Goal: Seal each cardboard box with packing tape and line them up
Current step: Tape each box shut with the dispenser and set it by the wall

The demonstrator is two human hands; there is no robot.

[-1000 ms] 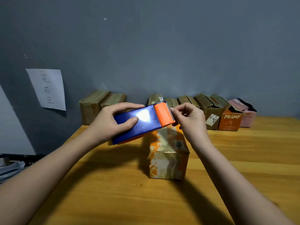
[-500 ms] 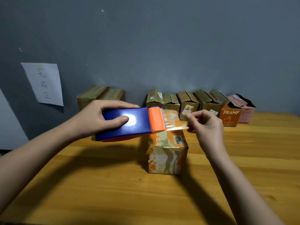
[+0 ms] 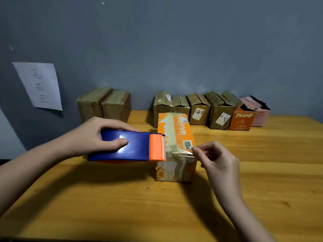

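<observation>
1. Left hand (image 3: 90, 137) clamped around a glossy blue tape dispenser (image 3: 122, 147) with orange head, held level at the left edge of the orange printed box (image 3: 174, 147).
2. Right hand (image 3: 218, 161) pinching the clear tape (image 3: 180, 152) end at the box's right top edge.
3. Smooth wooden worktop (image 3: 122, 198); matte grey wall (image 3: 174, 49).
4. Row of open cardboard boxes (image 3: 199, 110) behind, along the wall.

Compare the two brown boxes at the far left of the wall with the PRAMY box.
The two brown boxes are plain brown with tops closed flat; the PRAMY box is orange, printed, and its top flaps stand open. The brown pair stands apart at the left; the PRAMY box sits in the right-hand row. All stand against the wall.
</observation>
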